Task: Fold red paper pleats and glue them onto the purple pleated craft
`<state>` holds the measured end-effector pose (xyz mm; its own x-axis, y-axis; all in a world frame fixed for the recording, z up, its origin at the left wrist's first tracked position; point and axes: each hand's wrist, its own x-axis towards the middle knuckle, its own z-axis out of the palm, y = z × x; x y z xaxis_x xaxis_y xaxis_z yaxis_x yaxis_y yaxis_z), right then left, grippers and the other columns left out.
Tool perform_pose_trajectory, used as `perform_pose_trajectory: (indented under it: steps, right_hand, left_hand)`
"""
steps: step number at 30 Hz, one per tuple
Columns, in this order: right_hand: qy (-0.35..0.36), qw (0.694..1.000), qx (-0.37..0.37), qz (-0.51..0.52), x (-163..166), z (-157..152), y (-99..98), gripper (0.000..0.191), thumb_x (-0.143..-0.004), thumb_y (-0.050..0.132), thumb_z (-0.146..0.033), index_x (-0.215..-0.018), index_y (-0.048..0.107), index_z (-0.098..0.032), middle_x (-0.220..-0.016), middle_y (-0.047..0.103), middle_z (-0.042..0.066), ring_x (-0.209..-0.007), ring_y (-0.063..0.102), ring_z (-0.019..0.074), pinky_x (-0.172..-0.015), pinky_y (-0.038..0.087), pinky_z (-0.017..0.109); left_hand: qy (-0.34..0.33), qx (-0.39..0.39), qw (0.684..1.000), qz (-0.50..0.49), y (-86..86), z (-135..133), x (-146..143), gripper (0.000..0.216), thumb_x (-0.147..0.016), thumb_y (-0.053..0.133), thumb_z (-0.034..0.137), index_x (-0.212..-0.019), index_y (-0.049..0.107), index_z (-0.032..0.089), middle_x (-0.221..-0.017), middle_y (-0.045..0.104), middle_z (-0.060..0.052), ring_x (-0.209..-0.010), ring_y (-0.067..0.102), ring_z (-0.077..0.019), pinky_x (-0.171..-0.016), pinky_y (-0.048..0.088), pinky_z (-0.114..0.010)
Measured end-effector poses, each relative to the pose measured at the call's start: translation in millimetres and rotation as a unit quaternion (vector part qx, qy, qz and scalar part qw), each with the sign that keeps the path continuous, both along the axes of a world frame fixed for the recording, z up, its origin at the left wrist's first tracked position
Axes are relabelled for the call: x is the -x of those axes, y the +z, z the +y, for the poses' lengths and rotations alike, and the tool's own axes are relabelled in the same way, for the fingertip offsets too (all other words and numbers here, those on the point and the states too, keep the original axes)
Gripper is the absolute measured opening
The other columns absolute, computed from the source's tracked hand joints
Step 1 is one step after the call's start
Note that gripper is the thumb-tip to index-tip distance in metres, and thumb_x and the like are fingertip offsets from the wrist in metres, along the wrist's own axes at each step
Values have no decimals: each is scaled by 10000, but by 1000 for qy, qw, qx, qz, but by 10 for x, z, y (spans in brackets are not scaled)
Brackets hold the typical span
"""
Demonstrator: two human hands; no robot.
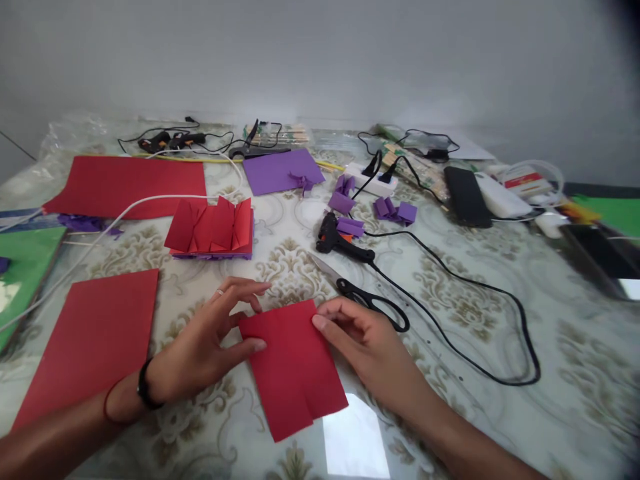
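Red paper (295,370), a small sheet with a slit cut up from its near edge, lies flat on the bench (550,373) just in front of the person. The left hand (205,340) pinches its upper left corner between thumb and forefinger, the remaining fingers spread loose above it. The right hand (360,333) rests curled at the upper right corner, fingertips touching the edge; whether it truly grips I cannot tell. This looks like the folding or creasing step, and the next move would call for both corners held square so the fold runs straight.

Just beyond the right hand lie black scissors (360,293), and behind them a black glue gun (340,243) with its cord looping off to the right. To the left sits a larger red sheet (95,333). Farther back stand a stack of folded red pieces (213,230), purple scraps (395,212), a purple sheet (280,170) and a white power strip (370,180).

A glossy floral-patterned cover tops the bench, which meets a plain pale wall (320,60).
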<state>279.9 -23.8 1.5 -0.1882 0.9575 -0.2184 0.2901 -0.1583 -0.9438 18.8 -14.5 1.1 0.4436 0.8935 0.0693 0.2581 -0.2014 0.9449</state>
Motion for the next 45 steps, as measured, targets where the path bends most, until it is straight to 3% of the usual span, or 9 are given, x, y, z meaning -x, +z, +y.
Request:
perform_pose_trajectory:
  steps: [3,5,10,21,32,36,39,42,45]
  right_hand:
    - [21,1000,-14,-6,46,-38,42,206,-935,655,-385,-838,707,-210,-735,695,0,-696,631,161,-643,488,269]
    - [57,998,-23,-21,95,-77,52,176,-931,661,-320,-809,722,-209,-715,707,-7,-675,623,149,-628,473,258]
    - [78,997,-27,-2,179,-121,38,100,-905,681,-241,-821,725,-210,-733,715,-20,-686,627,135,-644,475,246]
    - [132,991,-14,36,207,-162,107,104,-844,649,-132,-779,661,-212,-687,636,-45,-645,560,122,-614,447,244]
    - [110,994,-26,-2,-36,-24,136,133,-764,625,-99,-687,627,-208,-685,653,-35,-660,551,128,-623,438,248]
    - [169,983,-15,-75,-270,76,137,164,-747,617,-65,-687,625,-218,-668,648,-44,-625,559,132,-579,424,245]
    - [220,967,-29,-122,-398,135,185,136,-835,658,-143,-732,668,-231,-662,668,-33,-605,587,149,-559,439,257]
    - [166,975,-75,-126,-354,139,225,111,-961,642,-305,-896,712,-248,-814,746,-2,-731,667,174,-655,498,280]
    - [115,985,-93,-90,-172,78,206,97,-953,661,-318,-960,721,-243,-867,766,14,-791,690,185,-717,529,291]
  left_hand:
    - [-31,65,996,53,79,2,-21,433,-949,736,347,-1365,628,296,-1136,701,-42,-990,677,-189,-857,590,-294]
    - [-49,96,989,97,117,-10,-60,273,-970,692,401,-1191,724,244,-1004,750,-32,-845,674,-174,-750,565,-273]
    - [-67,117,983,124,138,-65,-160,228,-1010,591,347,-918,740,202,-828,747,-10,-754,653,-154,-656,496,-236]
    - [-123,-18,987,106,131,-107,-198,233,-1060,560,303,-902,700,204,-721,677,24,-628,594,-108,-616,449,-211]
    - [-20,-71,991,114,266,232,206,285,-1033,608,314,-795,693,182,-651,619,35,-571,522,-100,-541,381,-215]
    - [7,-66,987,144,200,275,258,336,-1041,572,346,-769,661,170,-640,583,37,-575,481,-101,-532,348,-218]
    - [-1,-45,987,156,168,237,214,353,-1052,542,379,-783,640,173,-632,562,38,-569,471,-103,-520,334,-214]
    - [6,-30,988,152,176,177,152,356,-1049,552,400,-791,647,175,-649,577,30,-587,480,-107,-520,340,-210]
    - [-9,-9,991,136,189,105,84,346,-1049,554,404,-822,689,181,-665,622,20,-597,523,-117,-537,383,-216]
